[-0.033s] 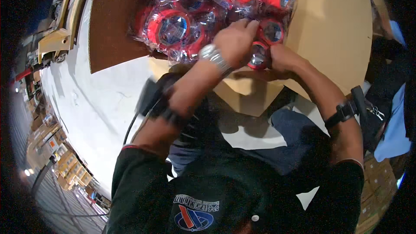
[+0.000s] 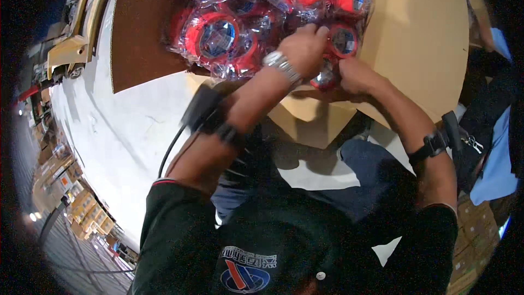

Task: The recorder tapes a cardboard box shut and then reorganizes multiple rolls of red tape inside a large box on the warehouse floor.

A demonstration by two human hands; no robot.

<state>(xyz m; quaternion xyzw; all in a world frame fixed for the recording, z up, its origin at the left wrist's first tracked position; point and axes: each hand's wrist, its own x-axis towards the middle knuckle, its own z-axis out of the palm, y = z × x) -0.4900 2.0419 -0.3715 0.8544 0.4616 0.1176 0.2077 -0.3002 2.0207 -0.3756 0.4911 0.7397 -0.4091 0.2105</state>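
Note:
Rolls of red tape (image 2: 211, 38) in crinkled clear film fill an open cardboard box (image 2: 314, 117) at the top of the view. My left hand (image 2: 303, 52), with a metal watch on its wrist, reaches over the rolls near the box's near side. Its fingers curl down, and what they hold, if anything, is hidden. Close to its right, my right hand (image 2: 360, 76) is closed at the box's near right corner. Between the hands a small red roll (image 2: 325, 76) is partly covered by my left hand; whether the right fingers grip it or the box edge is unclear.
A brown box flap (image 2: 147, 33) stands out at left, a tan flap (image 2: 417, 38) at right. White surface (image 2: 114, 125) lies to the left. Stacked cartons (image 2: 90, 213) are at lower left. Blue cloth (image 2: 494, 169) and a dark strap show at the right edge.
My left hand and forearm have shifted slightly right, covering more of the small red roll between the hands. My right hand has barely moved.

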